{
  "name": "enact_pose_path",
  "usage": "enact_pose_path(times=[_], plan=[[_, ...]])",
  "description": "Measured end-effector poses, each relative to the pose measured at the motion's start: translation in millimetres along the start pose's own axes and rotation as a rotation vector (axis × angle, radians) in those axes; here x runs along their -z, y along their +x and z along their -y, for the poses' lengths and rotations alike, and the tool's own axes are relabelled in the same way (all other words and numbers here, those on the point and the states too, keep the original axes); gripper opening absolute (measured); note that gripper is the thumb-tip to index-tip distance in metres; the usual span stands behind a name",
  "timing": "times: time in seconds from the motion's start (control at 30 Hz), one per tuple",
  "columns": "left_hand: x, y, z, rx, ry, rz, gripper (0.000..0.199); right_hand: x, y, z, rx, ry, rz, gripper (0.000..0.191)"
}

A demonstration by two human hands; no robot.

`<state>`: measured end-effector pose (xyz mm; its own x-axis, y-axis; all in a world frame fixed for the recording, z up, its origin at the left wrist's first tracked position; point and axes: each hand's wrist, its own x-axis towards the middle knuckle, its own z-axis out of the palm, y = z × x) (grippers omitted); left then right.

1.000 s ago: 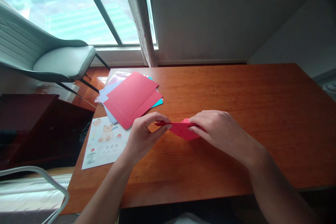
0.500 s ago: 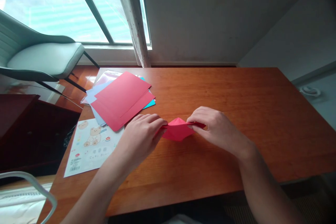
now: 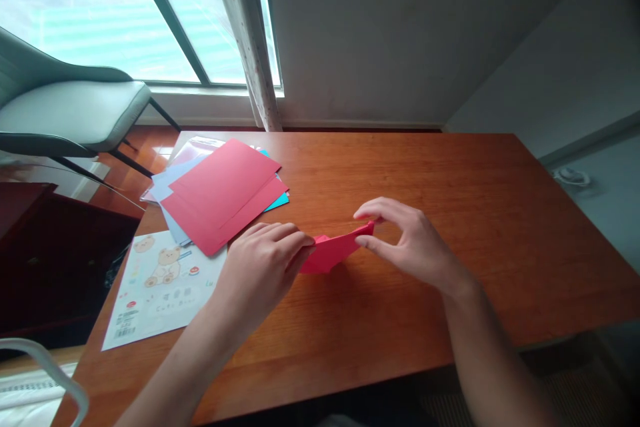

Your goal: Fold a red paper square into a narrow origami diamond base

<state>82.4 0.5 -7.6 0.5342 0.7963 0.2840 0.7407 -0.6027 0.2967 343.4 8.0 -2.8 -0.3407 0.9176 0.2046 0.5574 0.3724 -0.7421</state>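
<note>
A folded piece of bright pink-red paper (image 3: 335, 253) is held just above the wooden table, its right end tilted up. My left hand (image 3: 270, 257) pinches its left part between thumb and fingers, which hide that end. Around the raised right tip is my right hand (image 3: 407, 237), thumb in front and index finger above, the two spread apart. Whether its other fingers touch the paper behind the tip is hard to see.
Red sheets (image 3: 227, 190) lie on other coloured paper at the table's left. Nearer me is a white bear-printed sheet (image 3: 167, 313). A chair (image 3: 75, 110) stands beyond the left edge of the table (image 3: 425, 173), by the window and curtain (image 3: 245, 33).
My right thumb and index finger have parted from their pinch on the paper's right end. That end has tilted up, while my left hand keeps its pinch. The view has shifted slightly.
</note>
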Motion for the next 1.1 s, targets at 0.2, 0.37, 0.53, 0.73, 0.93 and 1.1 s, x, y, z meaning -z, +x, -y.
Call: enact_pose_path(times=[0.2,0.37,0.53,0.73,0.93,1.1], plan=[[5.2,0.0,-8.3,-0.016,0.122,-0.047,0.02,-10.8,-7.4,5.4,-0.106,0.066,-0.195,0.014],[5.8,0.1,-14.7,-0.028,0.204,-0.054,0.013,-21.2,-8.0,17.4,-0.068,-0.069,-0.301,0.013],[8.0,-1.8,-18.7,-0.036,0.228,-0.047,0.014,-25.6,-5.5,19.9,-0.092,-0.097,-0.422,0.013],[7.1,-3.6,-19.4,-0.015,0.253,-0.064,0.014,-26.6,-4.0,19.6,-0.122,-0.09,-0.474,0.016],[5.9,-2.0,-19.7,-0.01,0.303,-0.125,0.013,-28.9,-5.9,10.4,-0.287,0.236,-0.425,0.022],[6.0,-0.8,-20.1,-0.012,0.297,-0.165,0.009,-27.7,-6.0,7.0,-0.307,0.196,-0.439,0.022]])
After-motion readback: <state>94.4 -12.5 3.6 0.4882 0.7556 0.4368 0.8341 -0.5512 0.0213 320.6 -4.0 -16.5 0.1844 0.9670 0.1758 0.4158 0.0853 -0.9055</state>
